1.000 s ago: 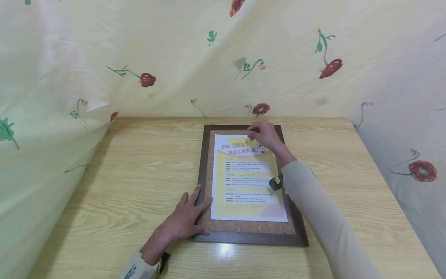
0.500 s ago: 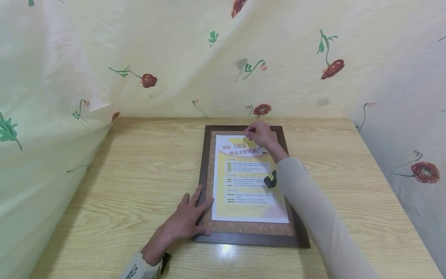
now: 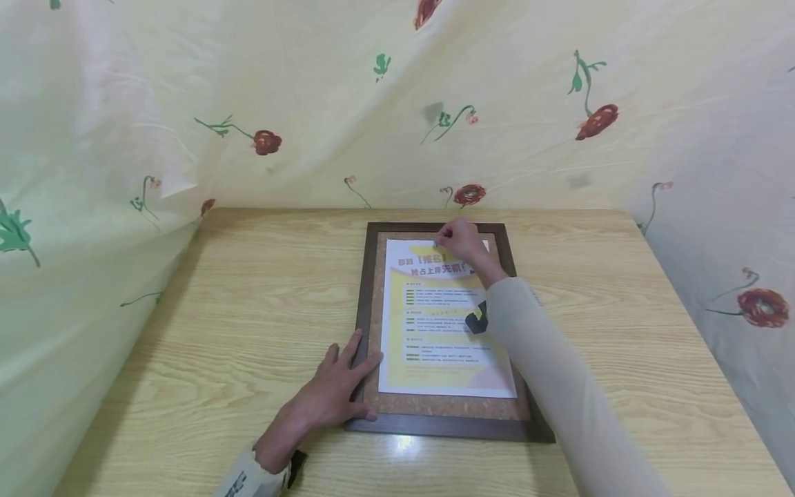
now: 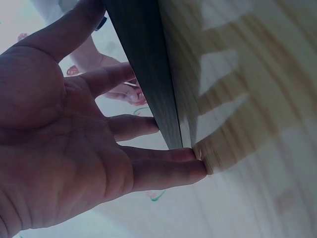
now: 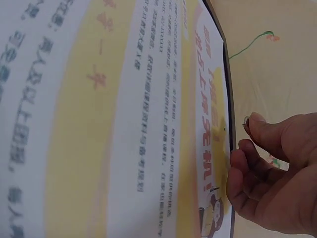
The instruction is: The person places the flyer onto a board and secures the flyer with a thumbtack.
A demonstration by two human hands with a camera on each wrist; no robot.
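A printed sheet (image 3: 447,373) with yellow bands and Chinese text lies on a cork board (image 3: 444,406) in a dark brown frame (image 3: 447,426). My left hand (image 3: 329,390) has its fingers spread over the frame's left side, near the lower corner. In the left wrist view, fingertips (image 4: 198,166) reach past the frame's edge to the wood. My right hand (image 3: 462,241) is at the sheet's top edge. Between its thumb and index finger it pinches a small thumbtack (image 5: 246,121), mostly covered by the fingers. A tiny dark dot (image 5: 224,129) shows on the sheet near its top.
The board lies on a light wood-grain table (image 3: 267,290). Behind the table and along its sides hangs a pale cloth (image 3: 323,90) with red flowers. My right forearm sleeve (image 3: 559,373) crosses the board's right side.
My right hand has shifted slightly left along the sheet's top, its fingertips closer to the middle of that edge. The left hand stays on the frame, and the sheet has stayed in place.
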